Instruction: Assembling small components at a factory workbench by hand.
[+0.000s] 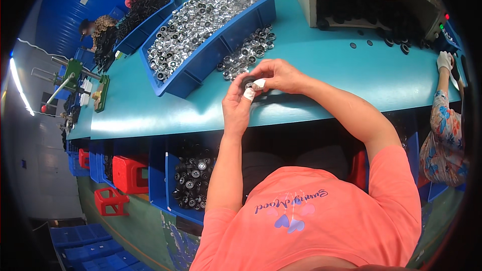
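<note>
Over the near part of the turquoise table [165, 118], both my hands meet around a small round black wheel [246, 81] with a pale hub. My left hand [237, 108] has its fingers curled about the wheel's left side. From the right, my right hand [282, 76] pinches it. White tape wraps both thumbs, which press close to the hub; fingers cover part of the wheel. Just beyond my hands lies a loose pile of shiny silver hubs [251, 51]. Behind it stands a blue bin [201, 68] heaped with similar silver parts.
Below the table edge, a blue crate [173, 203] holds black wheels. A green hand press [103, 93] stands left; red stools [129, 174] sit on the floor. At right are a box-shaped machine [301, 0], scattered black discs [389, 42] and a co-worker's gloved hand [445, 60].
</note>
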Demonstrator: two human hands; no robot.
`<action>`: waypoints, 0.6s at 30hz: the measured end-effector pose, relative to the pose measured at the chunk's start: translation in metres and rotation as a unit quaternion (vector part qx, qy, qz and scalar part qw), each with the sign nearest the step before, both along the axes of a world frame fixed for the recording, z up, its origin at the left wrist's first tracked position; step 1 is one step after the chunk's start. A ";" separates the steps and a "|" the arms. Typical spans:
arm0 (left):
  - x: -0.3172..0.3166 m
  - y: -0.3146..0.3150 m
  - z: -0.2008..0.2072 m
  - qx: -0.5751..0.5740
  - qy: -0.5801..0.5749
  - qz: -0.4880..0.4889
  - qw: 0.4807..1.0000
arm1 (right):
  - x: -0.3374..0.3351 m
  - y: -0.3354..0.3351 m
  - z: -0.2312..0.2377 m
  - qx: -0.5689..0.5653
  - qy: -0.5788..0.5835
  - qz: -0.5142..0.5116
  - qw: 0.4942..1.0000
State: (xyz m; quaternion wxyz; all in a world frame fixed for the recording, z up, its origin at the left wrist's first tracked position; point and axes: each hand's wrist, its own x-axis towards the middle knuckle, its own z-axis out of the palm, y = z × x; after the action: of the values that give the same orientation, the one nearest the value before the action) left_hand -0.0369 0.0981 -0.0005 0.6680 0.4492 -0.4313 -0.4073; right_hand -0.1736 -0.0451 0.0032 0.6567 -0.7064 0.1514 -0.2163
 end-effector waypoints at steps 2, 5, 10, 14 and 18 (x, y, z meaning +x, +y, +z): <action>0.001 0.000 -0.004 0.001 0.009 -0.002 1.000 | -0.001 0.000 0.003 0.010 0.009 0.003 1.000; 0.000 -0.001 -0.003 0.013 0.015 0.005 1.000 | -0.002 0.001 0.004 0.003 0.006 -0.008 1.000; 0.000 -0.002 -0.006 0.010 -0.006 0.020 1.000 | -0.006 0.003 0.008 0.026 -0.017 0.008 0.999; -0.001 -0.001 -0.005 0.010 -0.035 0.049 0.998 | -0.007 0.005 0.009 0.019 -0.018 0.013 1.000; -0.006 0.000 -0.003 0.015 -0.063 0.094 0.993 | -0.007 0.008 0.011 0.022 -0.029 0.010 0.999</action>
State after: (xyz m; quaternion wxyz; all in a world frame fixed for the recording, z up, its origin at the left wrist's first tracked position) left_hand -0.0425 0.0979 -0.0039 0.6681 0.5226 -0.4221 -0.3201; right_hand -0.1805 -0.0371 0.0139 0.6784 -0.6865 0.1302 -0.2270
